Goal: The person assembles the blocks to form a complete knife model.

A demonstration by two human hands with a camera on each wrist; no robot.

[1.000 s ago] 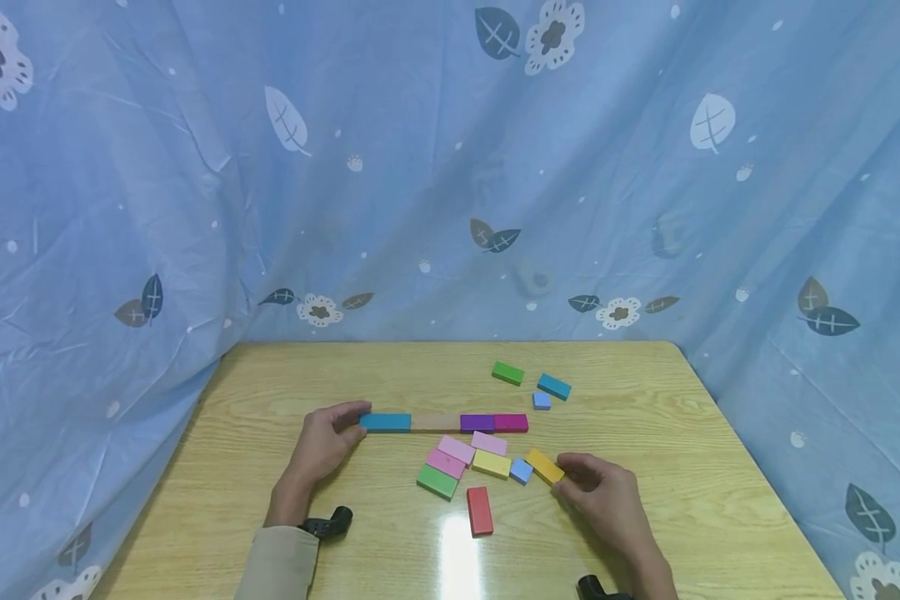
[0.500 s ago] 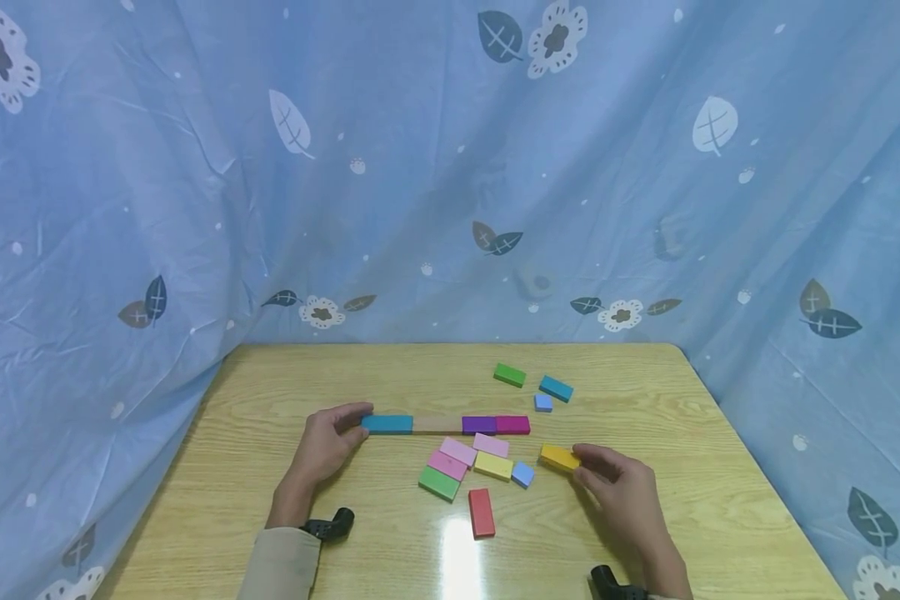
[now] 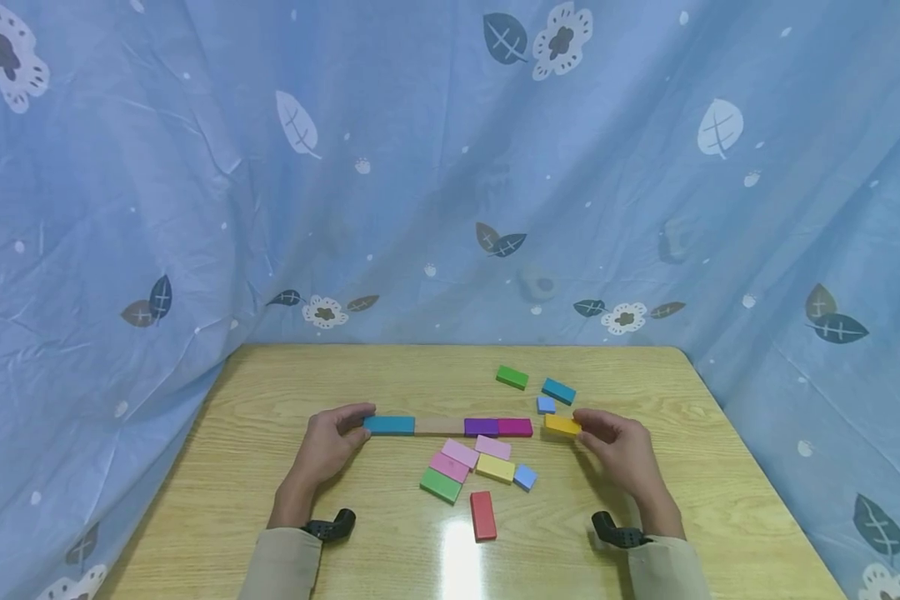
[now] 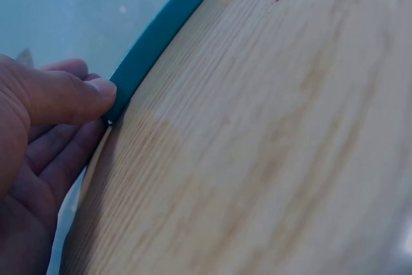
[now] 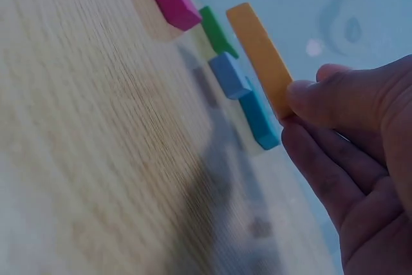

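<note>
A straight row lies across the table: a blue block (image 3: 390,426), a natural wood block (image 3: 439,427), a purple block (image 3: 482,427) and a magenta block (image 3: 515,427), end to end. My left hand (image 3: 328,443) pinches the blue block's left end between thumb and fingers; the block rests on the table. In the right wrist view, an orange block (image 5: 257,56) is held by one end between the thumb and fingers of my right hand (image 5: 354,133). It hovers above the tabletop, just right of the magenta block, with a small gap between them.
Behind the row lie a green block (image 3: 512,377), a second blue block (image 3: 558,391) and a small light-blue block (image 3: 546,405). In front are pink blocks (image 3: 450,467), a light green block (image 3: 441,485), a yellow block (image 3: 495,468), another light-blue block (image 3: 525,477) and a red block (image 3: 483,516).
My right hand has lifted the orange block from beside the front light-blue block and carried it away to the row's right end, turning it nearly in line. My left hand stays put.
</note>
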